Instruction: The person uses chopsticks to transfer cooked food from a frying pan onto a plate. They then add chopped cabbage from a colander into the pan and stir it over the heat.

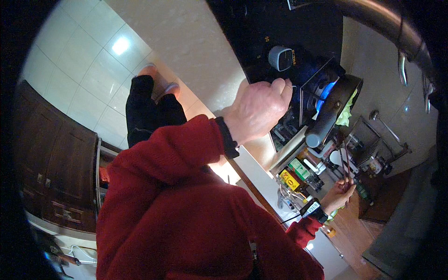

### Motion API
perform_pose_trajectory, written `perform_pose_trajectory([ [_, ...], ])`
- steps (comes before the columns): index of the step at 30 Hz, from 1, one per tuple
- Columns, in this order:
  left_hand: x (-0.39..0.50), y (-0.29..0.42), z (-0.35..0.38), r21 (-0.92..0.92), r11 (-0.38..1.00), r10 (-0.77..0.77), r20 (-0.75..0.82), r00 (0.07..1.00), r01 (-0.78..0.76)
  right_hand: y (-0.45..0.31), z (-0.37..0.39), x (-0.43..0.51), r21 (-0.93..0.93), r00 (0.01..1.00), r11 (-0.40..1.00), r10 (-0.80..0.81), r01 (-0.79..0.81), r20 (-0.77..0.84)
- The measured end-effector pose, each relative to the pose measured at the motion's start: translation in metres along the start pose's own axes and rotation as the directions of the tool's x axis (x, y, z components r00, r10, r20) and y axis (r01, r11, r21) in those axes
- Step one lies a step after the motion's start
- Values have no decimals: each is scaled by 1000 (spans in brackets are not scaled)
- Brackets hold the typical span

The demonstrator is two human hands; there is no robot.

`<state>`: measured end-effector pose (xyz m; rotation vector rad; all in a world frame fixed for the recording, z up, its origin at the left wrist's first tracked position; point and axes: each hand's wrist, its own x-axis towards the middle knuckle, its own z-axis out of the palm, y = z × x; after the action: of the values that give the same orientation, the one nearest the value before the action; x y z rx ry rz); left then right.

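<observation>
My left hand (260, 105) is a closed fist above the counter edge beside the gas stove; I see nothing in it, though its palm side is hidden. Long dark chopsticks (344, 157) are in my right hand (338, 196), over the bottles, with their far ends near the pan. A dark pan (334, 101) is over the blue flame (327, 95) of the stove, its thick handle with a grey end (313, 140) pointing towards me. Pale green leaves (344, 117) show at the pan's rim. Neither hand touches the pan.
A light-rimmed square container (280, 58) stands on the black cooktop. Seasoning bottles (290, 180) and jars crowd a rack beside the stove. A ladle (385, 124) and a metal rack (371, 140) are by the wall. A wooden board (353, 224) lies beyond my right hand.
</observation>
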<state>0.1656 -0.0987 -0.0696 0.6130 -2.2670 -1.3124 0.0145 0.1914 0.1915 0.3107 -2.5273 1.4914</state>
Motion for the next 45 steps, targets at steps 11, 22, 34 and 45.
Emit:
perform_pose_trajectory([
  [11, -15, 47, -27, -836, 546, 111, 5, 994, -57, 0, -5, 0, 3, 998, 998, 65, -65, 4],
  [22, -4, 61, -13, -832, 545, 44, -91, 995, -101, -3, 0, 0, 14, 995, 996, 90, -91, 44],
  [34, 1, 59, -17, -857, 510, 35, -65, 997, -74, -1, 5, 2, 33, 995, 995, 97, -98, 13],
  [45, 10, 62, -40, -695, 718, 28, -28, 999, -40, 13, -5, 8, 258, 994, 962, 75, -92, 76],
])
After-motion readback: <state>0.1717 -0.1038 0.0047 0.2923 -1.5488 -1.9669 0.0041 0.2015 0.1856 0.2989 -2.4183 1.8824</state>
